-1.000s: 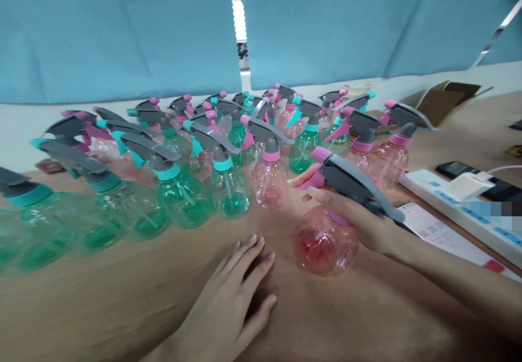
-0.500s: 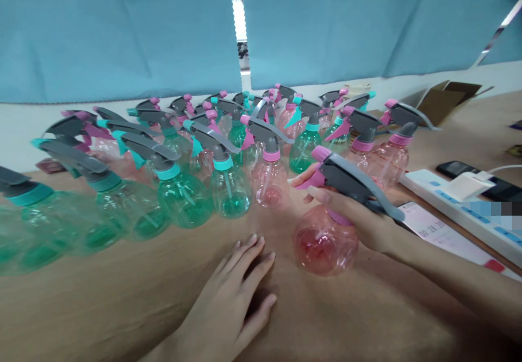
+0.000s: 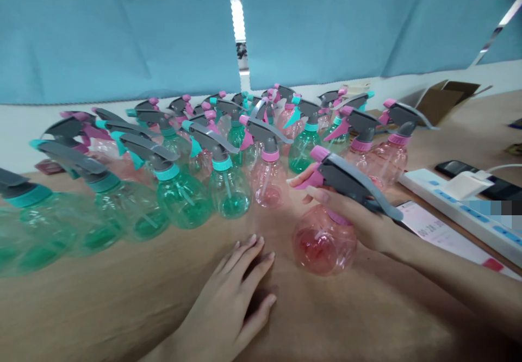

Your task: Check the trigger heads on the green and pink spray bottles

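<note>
My right hand [image 3: 346, 210] is wrapped round the neck of a pink spray bottle [image 3: 320, 245] with a grey head and pink nozzle, its fingers near the pink trigger. The bottle stands upright on the wooden table, some dark pink showing at its bottom. Palm down, my left hand [image 3: 228, 291] lies on the tabletop left of that bottle, fingers stretched and holding nothing. Just beyond my hands stand another pink spray bottle [image 3: 269, 185] and a green spray bottle [image 3: 230, 191].
Several more green and pink bottles crowd the table [image 3: 122, 302] at left and back. To the right lie a phone with a lit timer [image 3: 432, 226], a white power strip [image 3: 465, 207] with a plug, and a black device [image 3: 505, 188]. An open cardboard box [image 3: 444, 104] sits behind.
</note>
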